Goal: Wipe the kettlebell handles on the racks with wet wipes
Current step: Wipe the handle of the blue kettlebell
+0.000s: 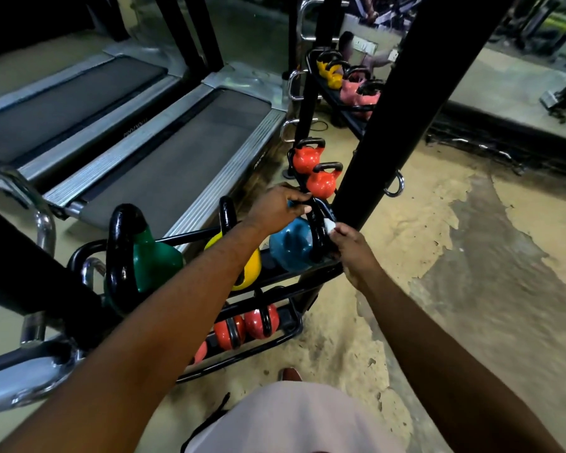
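A blue kettlebell [290, 246] with a black handle [317, 233] stands at the right end of the black rack's upper shelf [311, 273]. My left hand [275, 207] grips the top of that handle. My right hand [353, 250] pinches a white wet wipe [330, 225] against the handle's right side. On the same shelf a yellow kettlebell [250, 266] and a green kettlebell [152, 259] stand to the left. Small red kettlebells [260, 322] lie on the lower shelf.
Two red kettlebells [321, 183] sit on a rack behind. A thick black post [383, 125] rises just right of the handle. Two treadmills [164, 158] fill the left side. Chrome bars [30, 371] stand at near left. Worn floor [471, 273] spreads to the right.
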A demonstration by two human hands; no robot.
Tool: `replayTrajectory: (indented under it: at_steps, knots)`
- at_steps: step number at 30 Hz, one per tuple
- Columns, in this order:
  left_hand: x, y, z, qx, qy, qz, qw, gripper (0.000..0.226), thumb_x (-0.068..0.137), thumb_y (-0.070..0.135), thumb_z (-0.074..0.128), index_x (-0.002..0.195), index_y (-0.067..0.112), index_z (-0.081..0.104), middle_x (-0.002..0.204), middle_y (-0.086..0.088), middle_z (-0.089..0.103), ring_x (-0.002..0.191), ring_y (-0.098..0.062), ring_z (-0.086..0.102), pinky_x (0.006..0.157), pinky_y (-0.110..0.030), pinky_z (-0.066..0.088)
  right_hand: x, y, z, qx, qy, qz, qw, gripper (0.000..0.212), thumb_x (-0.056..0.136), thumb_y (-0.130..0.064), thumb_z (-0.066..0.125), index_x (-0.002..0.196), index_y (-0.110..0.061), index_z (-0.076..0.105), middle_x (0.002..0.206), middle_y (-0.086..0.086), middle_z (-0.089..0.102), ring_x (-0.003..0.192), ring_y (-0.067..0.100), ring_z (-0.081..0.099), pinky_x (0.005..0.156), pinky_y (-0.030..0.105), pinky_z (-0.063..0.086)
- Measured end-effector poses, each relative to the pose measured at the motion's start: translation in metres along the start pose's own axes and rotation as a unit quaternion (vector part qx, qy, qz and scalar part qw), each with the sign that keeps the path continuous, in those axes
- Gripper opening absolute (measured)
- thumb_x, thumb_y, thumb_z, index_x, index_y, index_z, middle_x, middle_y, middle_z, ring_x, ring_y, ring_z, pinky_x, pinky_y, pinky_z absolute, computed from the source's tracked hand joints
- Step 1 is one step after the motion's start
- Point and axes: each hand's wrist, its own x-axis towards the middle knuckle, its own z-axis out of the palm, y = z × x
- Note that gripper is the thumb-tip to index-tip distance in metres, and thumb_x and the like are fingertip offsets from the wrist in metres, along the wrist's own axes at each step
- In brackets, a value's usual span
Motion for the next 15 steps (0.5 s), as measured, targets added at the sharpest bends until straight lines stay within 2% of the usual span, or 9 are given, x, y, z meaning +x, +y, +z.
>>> replayTrajectory:
  at_steps: [2,5,8,10,12,15]
  knots:
    - [-0.002,0.001,0.004,-0.002,0.013,-0.006,1.0,0.034,0.089,0.028,0.071,0.122,0.019,0.069,0.13,0.003,0.065,0.118,-0.008,0.059,0.098,-0.018,0.042,0.012,-0.003,0.005,0.029,-0.038,0.083,0.995,0.031,0.099,-0.009,0.043,0.12,-0.007,0.066,0.11,0.014,0.069,0.096,0.029,0.066,0.084,0.041,0.052]
    - [-0.01,0.001,0.014,0.033,0.031,-0.011,0.999,0.036,0.093,0.026,0.062,0.129,0.027,0.063,0.134,0.003,0.062,0.121,-0.014,0.059,0.101,-0.027,0.047,0.011,-0.007,0.008,0.055,-0.07,0.106,0.99,0.033,0.097,-0.007,0.04,0.109,-0.009,0.07,0.101,0.009,0.072,0.088,0.021,0.066,0.083,0.035,0.051]
    - [-0.026,0.0,0.027,0.1,0.019,-0.005,0.995,0.05,0.096,0.026,0.052,0.145,0.031,0.044,0.144,-0.003,0.049,0.126,-0.029,0.05,0.102,-0.043,0.047,-0.004,-0.002,0.004,0.068,-0.06,0.065,0.994,0.031,0.099,-0.004,0.038,0.106,-0.013,0.067,0.09,0.0,0.074,0.08,0.014,0.069,0.071,0.027,0.055]
    - [-0.042,0.002,0.035,0.089,0.017,-0.001,0.996,0.057,0.097,0.02,0.05,0.151,0.027,0.034,0.148,-0.008,0.042,0.13,-0.03,0.044,0.105,-0.043,0.044,-0.018,0.009,0.002,0.059,-0.019,0.019,0.998,0.024,0.1,-0.007,0.045,0.097,-0.017,0.066,0.083,-0.006,0.072,0.076,0.009,0.066,0.072,0.027,0.052]
    - [-0.064,0.001,0.043,0.046,0.03,0.012,0.998,0.057,0.097,0.013,0.051,0.151,0.021,0.035,0.146,-0.01,0.042,0.132,-0.027,0.043,0.107,-0.038,0.043,-0.032,0.023,-0.001,0.056,0.027,-0.015,0.998,0.016,0.097,-0.009,0.056,0.088,-0.02,0.064,0.078,-0.01,0.067,0.073,0.007,0.061,0.077,0.029,0.048]
    - [-0.098,-0.004,0.057,-0.007,0.046,0.023,0.999,0.048,0.095,0.006,0.05,0.143,0.013,0.049,0.141,-0.011,0.046,0.132,-0.024,0.045,0.111,-0.032,0.038,-0.049,0.036,-0.003,0.067,0.06,-0.048,0.995,0.014,0.092,-0.007,0.064,0.086,-0.019,0.064,0.084,-0.002,0.063,0.079,0.012,0.058,0.075,0.027,0.05]
